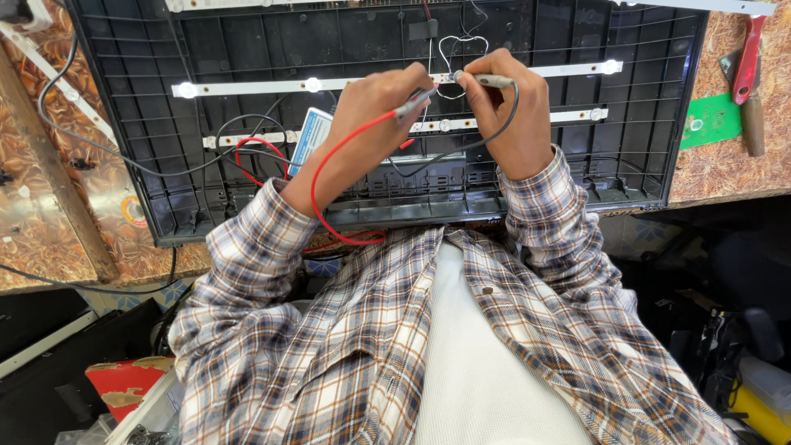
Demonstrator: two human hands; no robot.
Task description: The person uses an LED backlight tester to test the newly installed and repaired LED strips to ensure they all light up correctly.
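Note:
My left hand point(375, 111) grips a test probe point(414, 101) with a red lead point(329, 156) that loops down toward my chest. My right hand point(511, 111) pinches a second probe point(486, 80) with a black lead point(503, 124). Both probe tips meet at the middle of the upper white light strip point(247, 86), whose small round lights glow. A second white strip point(511, 120) runs below it. Both strips lie inside a black ribbed panel back point(124, 124) on the bench.
A blue-and-white meter point(306, 136) lies in the panel beside my left wrist, among red and black wires point(247, 152). A red-handled tool point(748, 62) and a green board point(710, 119) rest on the chipboard bench point(725, 169) at right. Clutter sits low on both sides.

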